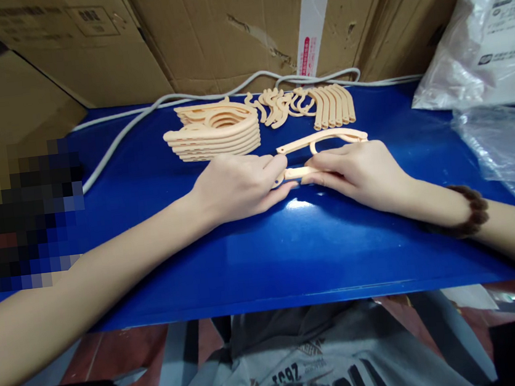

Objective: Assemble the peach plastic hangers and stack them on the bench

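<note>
Over the middle of the blue table, my left hand (245, 185) pinches the left end of a beige plastic hanger part (298, 172), its fingers hiding most of that end. My right hand (360, 172) grips the same part from the right, thumb and fingers closed on it. Just behind my right fingers is a curved beige arm with a loop (321, 139); whether it joins the held part is hidden. Farther back lies a stack of beige hanger bodies (213, 133), near my left knuckles.
Small beige hooks (278, 107) and a row of curved arms (334, 107) lie behind the hands. A white cable (124, 130) runs along the back by cardboard boxes (229, 29). Clear plastic bags (488, 61) are at the right. The table's front edge (270, 306) is near my body.
</note>
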`<state>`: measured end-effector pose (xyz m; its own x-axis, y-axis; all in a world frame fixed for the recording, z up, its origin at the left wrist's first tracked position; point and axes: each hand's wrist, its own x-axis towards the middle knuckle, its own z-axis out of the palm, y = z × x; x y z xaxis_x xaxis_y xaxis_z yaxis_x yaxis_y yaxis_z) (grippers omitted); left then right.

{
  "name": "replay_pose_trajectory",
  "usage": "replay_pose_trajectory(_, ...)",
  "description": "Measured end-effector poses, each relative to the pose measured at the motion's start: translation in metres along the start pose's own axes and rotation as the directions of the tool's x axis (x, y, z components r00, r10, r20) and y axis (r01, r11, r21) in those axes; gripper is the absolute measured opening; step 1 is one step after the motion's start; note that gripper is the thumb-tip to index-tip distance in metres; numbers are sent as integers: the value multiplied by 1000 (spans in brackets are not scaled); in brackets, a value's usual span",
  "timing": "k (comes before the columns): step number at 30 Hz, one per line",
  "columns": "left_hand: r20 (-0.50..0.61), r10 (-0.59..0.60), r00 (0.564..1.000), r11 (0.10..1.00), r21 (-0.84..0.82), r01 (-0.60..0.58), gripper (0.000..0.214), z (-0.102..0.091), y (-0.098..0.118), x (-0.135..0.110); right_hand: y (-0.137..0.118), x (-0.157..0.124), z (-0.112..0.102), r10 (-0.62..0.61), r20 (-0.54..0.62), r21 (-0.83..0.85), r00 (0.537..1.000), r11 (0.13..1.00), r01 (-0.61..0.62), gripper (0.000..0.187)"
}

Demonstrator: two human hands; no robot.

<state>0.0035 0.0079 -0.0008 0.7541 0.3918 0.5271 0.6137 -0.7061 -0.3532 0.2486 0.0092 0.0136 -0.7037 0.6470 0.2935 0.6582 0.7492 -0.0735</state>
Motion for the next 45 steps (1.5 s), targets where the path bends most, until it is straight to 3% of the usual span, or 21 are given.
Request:
replay_pose_trajectory(13,21,-67,998,986,-152,69,38,5,0,0,-1,0,0,28,11,-14,1000,1000,-28,42)
replay_pose_trajectory(22,123,-144,982,971,-174,164,38,6,3,1,-1,-1,3,53,-66,-2,996,999,-54,34)
replay_pose_trajectory(27,128,-149,981,969,-179,171,33,7,4,1,-2,0,4,65,-86,17,994,998,-64,33)
replay_pose_trajectory(31,112,-151,982,969,-179,169,28,6,4,1,-4,1,2,73,-128,112,989,992,-59,30)
replay_pose_trajectory(36,103,-165,981,963,-197,183,25,3,6,2,-4,2,-3,192,-228,253,954,958,-132,24)
replay_pose_trajectory(40,107,-179,978,963,-185,196,26,2,7,2,0,2,-6,243,-315,226,918,958,-176,31)
replay_pose_trajectory(45,94,-242,966,952,-167,255,25,-1,7,3,12,4,-8,256,-300,105,919,966,-235,46)
